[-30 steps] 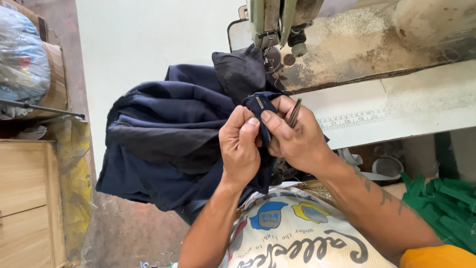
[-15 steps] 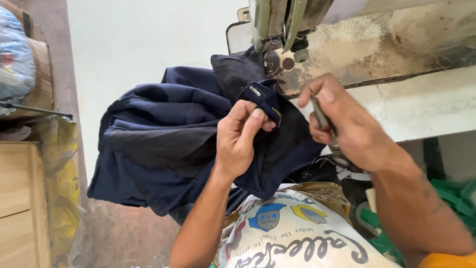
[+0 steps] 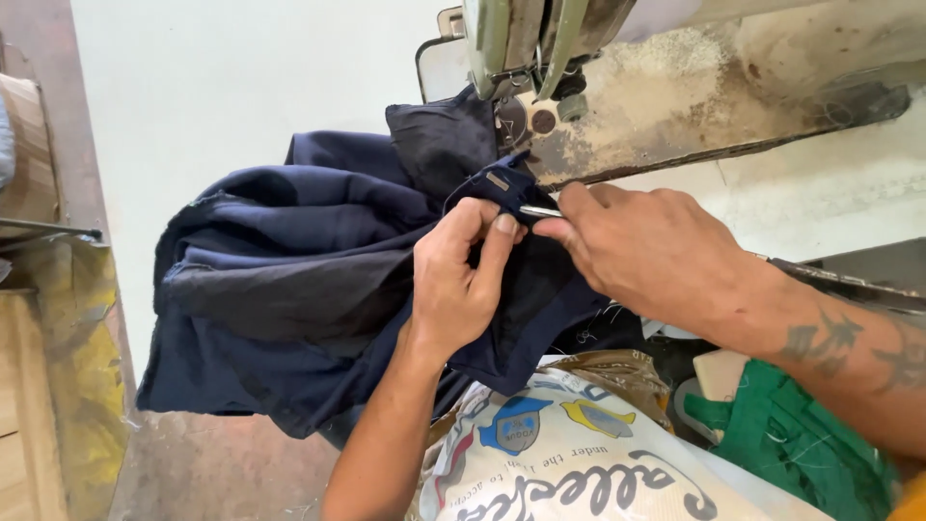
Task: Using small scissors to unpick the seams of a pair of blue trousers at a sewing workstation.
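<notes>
A dark navy garment lies bunched across the sewing table and hangs over its front edge. My left hand pinches a folded edge of the cloth with a small pale tag on it. My right hand comes in from the right and holds a small metal tool, its tip touching the cloth right by my left thumb. Both hands meet just below the head of an old sewing machine.
The machine's worn, dusty bed runs to the right on the white table top. A printed sack rests in my lap, green cloth to its right. A yellowish bag and wooden furniture stand at the left.
My right hand swung out toward the machine bed, then came back to the garment's edge with the metal tool. My left hand kept its pinch on the cloth throughout.
</notes>
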